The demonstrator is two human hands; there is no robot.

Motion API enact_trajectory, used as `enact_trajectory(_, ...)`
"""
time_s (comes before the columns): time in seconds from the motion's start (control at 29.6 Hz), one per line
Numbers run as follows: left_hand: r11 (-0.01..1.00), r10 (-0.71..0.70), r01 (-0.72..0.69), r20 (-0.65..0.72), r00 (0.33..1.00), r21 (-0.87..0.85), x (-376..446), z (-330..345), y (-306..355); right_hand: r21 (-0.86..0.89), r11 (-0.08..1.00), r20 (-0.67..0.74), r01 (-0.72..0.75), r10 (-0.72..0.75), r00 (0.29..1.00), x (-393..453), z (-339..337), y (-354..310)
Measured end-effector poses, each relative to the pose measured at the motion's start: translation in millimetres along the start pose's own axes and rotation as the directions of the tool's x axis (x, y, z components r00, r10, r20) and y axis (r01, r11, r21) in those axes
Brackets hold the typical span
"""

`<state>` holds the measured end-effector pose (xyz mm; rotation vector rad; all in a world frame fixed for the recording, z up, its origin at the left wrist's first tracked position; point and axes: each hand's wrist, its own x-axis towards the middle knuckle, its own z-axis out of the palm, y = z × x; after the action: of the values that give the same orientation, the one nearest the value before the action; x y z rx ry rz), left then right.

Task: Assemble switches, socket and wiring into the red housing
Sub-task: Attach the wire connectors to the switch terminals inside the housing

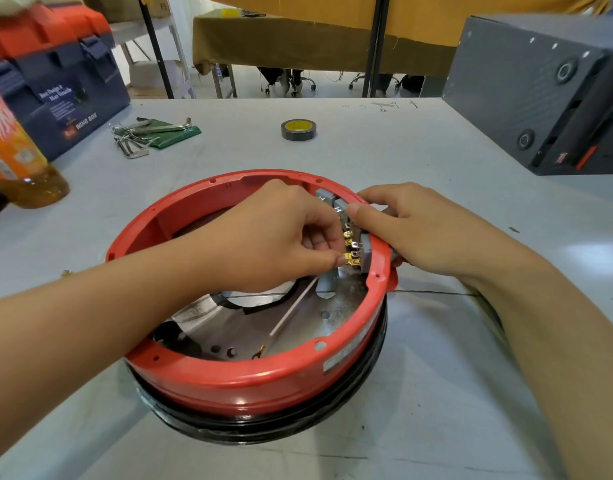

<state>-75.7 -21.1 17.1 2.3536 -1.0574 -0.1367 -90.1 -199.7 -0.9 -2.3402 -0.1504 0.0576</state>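
A: Grip status?

B: My left hand (284,233) is inside the red housing (229,375), fingers curled, pinching a brass terminal (350,259) at the lower end of the switch row. My right hand (409,226) is curled over the housing's right rim, thumb pressing the grey switch block (343,206) from inside, fingers wrapped round the outside wall.

A: Location of the housing?

B: Centre of the pale grey worktop (436,393), open side up, seated on a black ring (263,431). The grey switches line the inner right wall. A white wire (294,310) lies slanted across the metal base plate (332,323).

A: Surface and surroundings?

B: Far centre: a roll of black tape (298,129). Far left: hex keys (132,140) on a green pouch (173,133), a blue toolbox (56,98) with an orange lid, and an orange drink bottle (17,161) at the left edge. Far right: a dark grey box (540,98). Beyond the worktop, tables with yellow-brown cloth (298,39) and chair bases.

A: Clearances?

B: Bare worktop lies between housing and tape, and to the near right. The bottle and grey box stand well apart from the housing.
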Motion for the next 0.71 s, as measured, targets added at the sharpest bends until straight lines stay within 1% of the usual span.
enact_trajectory(0.44, 1.000, 0.016, -0.016, -0.016, 1.000, 0.018, 0.3, 2.1, 2.2, -0.036, 0.999, -0.010, 0.001, -0.001, 1.000, -0.1, -0.3, -0.3)
enact_trajectory(0.57, 1.000, 0.021, -0.021, -0.028, 0.999, -0.004, 0.8, 3.3, 2.0, -0.035, 0.999, -0.012, 0.001, -0.001, 1.000, 0.1, 0.2, -0.5)
enact_trajectory(0.71, 0.996, 0.005, -0.005, -0.005, 1.000, -0.086, 2.4, 3.0, -0.5, -0.032, 0.999, -0.013, -0.001, 0.000, 1.000, 0.0, 0.1, -0.7)
